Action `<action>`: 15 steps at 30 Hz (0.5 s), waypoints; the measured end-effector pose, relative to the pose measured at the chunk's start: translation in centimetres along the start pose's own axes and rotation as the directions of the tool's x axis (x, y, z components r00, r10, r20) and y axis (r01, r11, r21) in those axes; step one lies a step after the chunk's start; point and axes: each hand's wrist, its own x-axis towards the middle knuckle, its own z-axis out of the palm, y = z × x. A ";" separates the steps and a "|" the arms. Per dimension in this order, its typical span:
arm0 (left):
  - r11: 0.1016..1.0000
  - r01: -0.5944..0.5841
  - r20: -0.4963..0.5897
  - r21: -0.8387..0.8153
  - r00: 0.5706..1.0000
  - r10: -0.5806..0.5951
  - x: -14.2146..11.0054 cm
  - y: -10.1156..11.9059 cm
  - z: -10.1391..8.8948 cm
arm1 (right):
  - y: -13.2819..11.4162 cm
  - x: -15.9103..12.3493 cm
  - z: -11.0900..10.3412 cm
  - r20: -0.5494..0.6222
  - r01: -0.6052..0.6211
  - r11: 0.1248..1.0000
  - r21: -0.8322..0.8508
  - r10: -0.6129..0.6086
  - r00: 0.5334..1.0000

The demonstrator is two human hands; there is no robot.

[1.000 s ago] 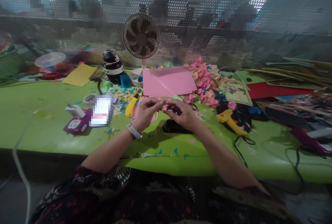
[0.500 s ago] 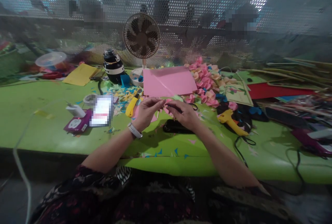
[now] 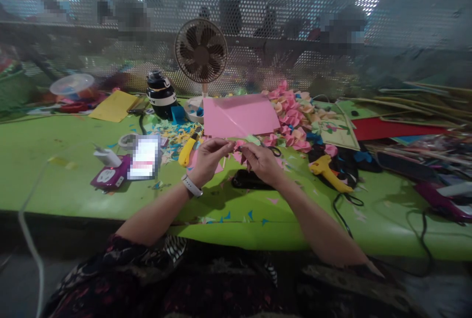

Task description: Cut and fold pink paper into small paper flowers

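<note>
My left hand [image 3: 209,159], with a white band on its wrist, pinches at a small pink piece of paper [image 3: 239,144] over the middle of the table. My right hand [image 3: 261,163] has its thumb and fingertips closed at the other side of this piece, close to the left fingertips. The fingers hide much of the paper, so its exact shape is unclear. Below the right hand lies a long black case [image 3: 246,180]. Scissors with dark handles [image 3: 275,151] rest just past that hand. A yellow-handled cutter [image 3: 187,151] lies beyond the left hand.
Pink sheets [image 3: 239,114] lie ahead, with a heap of folded paper flowers [image 3: 293,111] beside them. A yellow glue gun [image 3: 328,173] with a cord is to the right. At left are a phone [image 3: 143,158], a purple power strip [image 3: 110,175], a black bottle [image 3: 161,97] and a fan [image 3: 201,52].
My right hand's fingers have shifted slightly and bent in more at the pink piece. My left hand stays almost where it was.
</note>
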 end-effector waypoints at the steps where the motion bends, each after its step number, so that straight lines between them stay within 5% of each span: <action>1: 1.000 0.005 -0.007 0.002 1.000 -0.005 0.0 0.1 0.0 | 0.0 0.0 0.0 -0.008 0.008 1.000 -0.009 -0.008 1.000; 15: 0.999 -0.018 -0.067 -0.044 0.998 0.015 0.7 0.1 -0.5 | 0.7 0.1 -0.4 -0.024 0.074 0.990 -0.121 -0.078 0.997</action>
